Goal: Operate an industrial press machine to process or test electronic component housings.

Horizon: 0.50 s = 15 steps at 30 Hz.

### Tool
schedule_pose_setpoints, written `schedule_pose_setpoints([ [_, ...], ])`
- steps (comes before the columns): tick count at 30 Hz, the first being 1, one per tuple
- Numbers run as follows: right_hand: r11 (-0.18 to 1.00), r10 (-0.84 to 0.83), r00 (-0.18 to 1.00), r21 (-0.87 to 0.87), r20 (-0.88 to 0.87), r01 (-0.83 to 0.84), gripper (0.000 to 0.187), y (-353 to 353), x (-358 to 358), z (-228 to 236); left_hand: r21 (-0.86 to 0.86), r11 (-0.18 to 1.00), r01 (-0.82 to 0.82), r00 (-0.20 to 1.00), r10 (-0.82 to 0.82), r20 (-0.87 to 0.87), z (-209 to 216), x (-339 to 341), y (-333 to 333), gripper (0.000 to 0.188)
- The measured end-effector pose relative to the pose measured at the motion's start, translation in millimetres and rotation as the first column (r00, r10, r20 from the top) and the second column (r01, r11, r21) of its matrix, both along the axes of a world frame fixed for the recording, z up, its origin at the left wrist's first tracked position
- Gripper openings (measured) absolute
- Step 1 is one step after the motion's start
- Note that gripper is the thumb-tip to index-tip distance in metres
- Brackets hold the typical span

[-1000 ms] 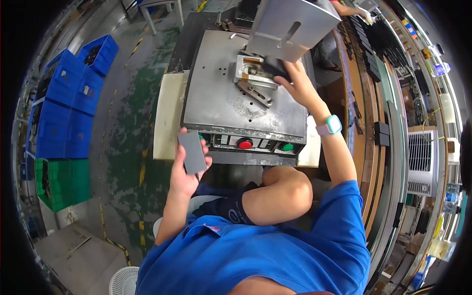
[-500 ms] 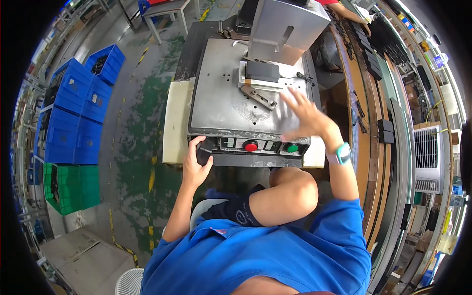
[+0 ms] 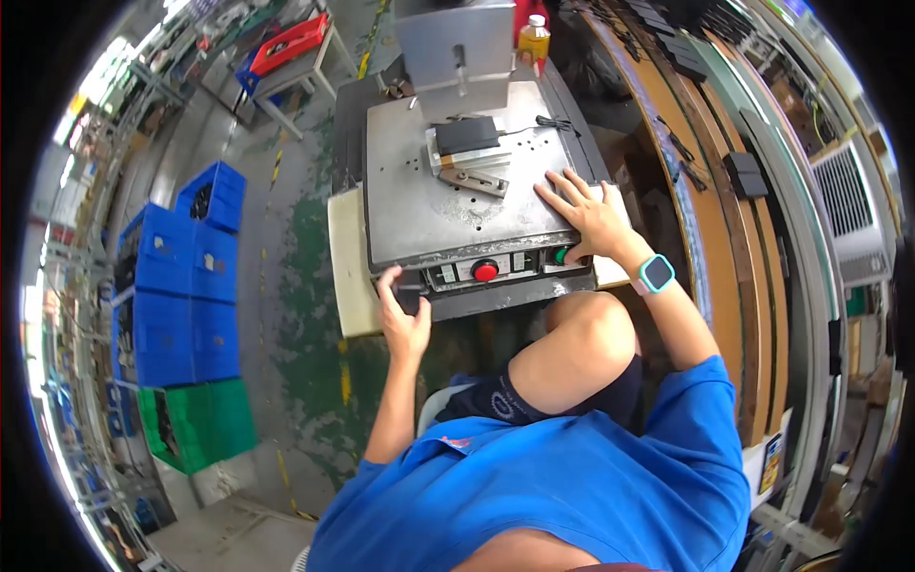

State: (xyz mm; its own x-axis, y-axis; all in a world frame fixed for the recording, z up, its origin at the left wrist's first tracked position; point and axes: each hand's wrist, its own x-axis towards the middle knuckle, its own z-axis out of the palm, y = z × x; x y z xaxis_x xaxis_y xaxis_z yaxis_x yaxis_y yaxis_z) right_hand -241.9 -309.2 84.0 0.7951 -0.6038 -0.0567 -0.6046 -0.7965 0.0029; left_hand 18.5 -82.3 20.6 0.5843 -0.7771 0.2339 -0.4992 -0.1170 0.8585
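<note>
My left hand (image 3: 405,319) is at the left front corner of a metal-topped machine (image 3: 410,214), fingers and thumb closed round a small black block (image 3: 410,297), its kind partly hidden. At the right front corner, my right hand (image 3: 593,221) has its fingers spread over the edge of the metal top. Its thumb is down at the green button (image 3: 560,255) on the front panel. A black power adapter (image 3: 467,135) lies in a metal fixture (image 3: 500,158) on the top, its cable (image 3: 551,124) running right. A slotted metal plate (image 3: 457,62) stands above and behind it.
A red button (image 3: 485,271) sits mid-panel. Blue bins (image 3: 167,253) and a green bin (image 3: 205,424) stand on the left. Along the right runs a bench (image 3: 710,200) with black adapters (image 3: 745,174). Behind the machine stands a bottle of yellow liquid (image 3: 535,40).
My right hand has come down from above the metal top to its right front edge, thumb at the green button. The left hand keeps the black block. The whole view has shifted.
</note>
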Motion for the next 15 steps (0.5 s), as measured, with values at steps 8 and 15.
schedule_pose_setpoints([
  [8,0.934,0.088,0.876,0.267,0.474,-0.238,0.113,30,-14,22,-0.169,0.979,0.118,0.983,-0.139,-0.123,25,-19,-1,0.063],
  [15,0.150,-0.413,0.621,0.722,0.666,-0.675,0.056,50,17,33,-0.389,0.751,0.534,0.694,-0.652,-0.305,125,-101,-83,0.078],
])
